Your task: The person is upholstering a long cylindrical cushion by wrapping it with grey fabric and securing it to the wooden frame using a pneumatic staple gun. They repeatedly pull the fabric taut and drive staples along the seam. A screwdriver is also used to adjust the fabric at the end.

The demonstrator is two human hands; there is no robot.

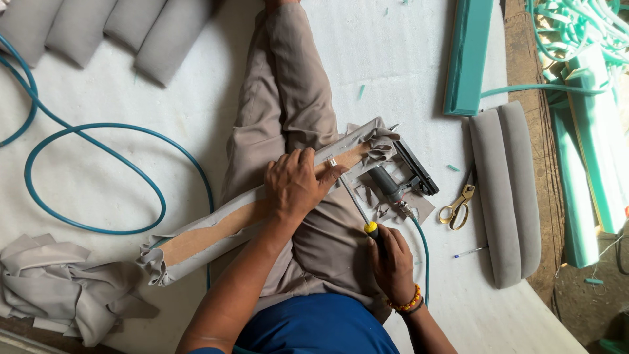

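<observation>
A long wooden strip wrapped in grey fabric (216,226) lies slanted across my lap. My left hand (298,183) presses down on its middle, palm flat, fingers spread over the fabric edge. My right hand (392,262) grips a screwdriver (357,206) with a yellow and black handle; its thin shaft points up-left to the strip near my left fingertips. A black pneumatic staple gun (403,180) lies just right of the strip's upper end, its teal hose running down past my right wrist.
Gold-handled scissors (458,206) lie beside a grey padded cushion (508,193) at right. A teal air hose (98,177) loops at left. Crumpled grey fabric (62,282) sits bottom left, more grey pads (105,29) top left, teal upholstered pieces (468,56) top right.
</observation>
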